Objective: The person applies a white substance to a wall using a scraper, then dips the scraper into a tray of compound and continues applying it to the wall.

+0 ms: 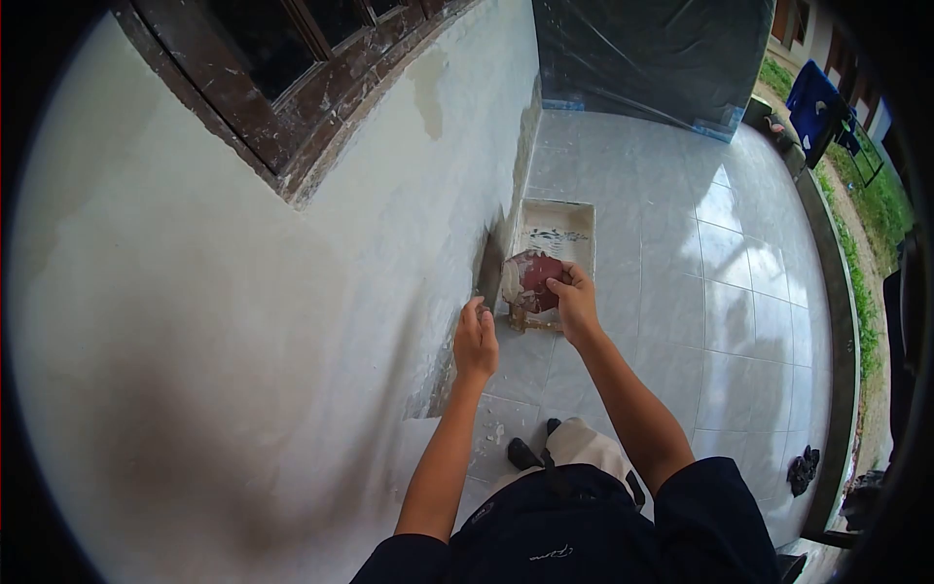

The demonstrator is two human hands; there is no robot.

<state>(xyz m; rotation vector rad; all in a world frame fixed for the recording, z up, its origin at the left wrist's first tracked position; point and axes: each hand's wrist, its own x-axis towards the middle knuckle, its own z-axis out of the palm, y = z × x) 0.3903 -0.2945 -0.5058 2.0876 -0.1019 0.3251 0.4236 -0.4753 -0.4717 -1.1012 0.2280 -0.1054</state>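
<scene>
My right hand (577,300) pinches a dark-red putty spreader (543,282) between thumb and fingers. Pale putty is smeared over its left side and edges. Beneath it on the floor lies a whitish rectangular tray (559,214) with dark smears inside; the spreader and hand overlap its near part. My left hand (476,341) is to the left, close to the foot of the wall (370,263), its fingers curled inward. A greyish-brown strip (489,258) shows just beyond those fingertips. I cannot tell what the left fingers hold.
A brown wooden window frame (243,117) is set in the wall at upper left. Dark plastic sheeting (642,58) covers something at the far end. Grey tiles (671,292) floor the porch, with a low ledge (842,321) and a crumpled black bag (803,470) at right.
</scene>
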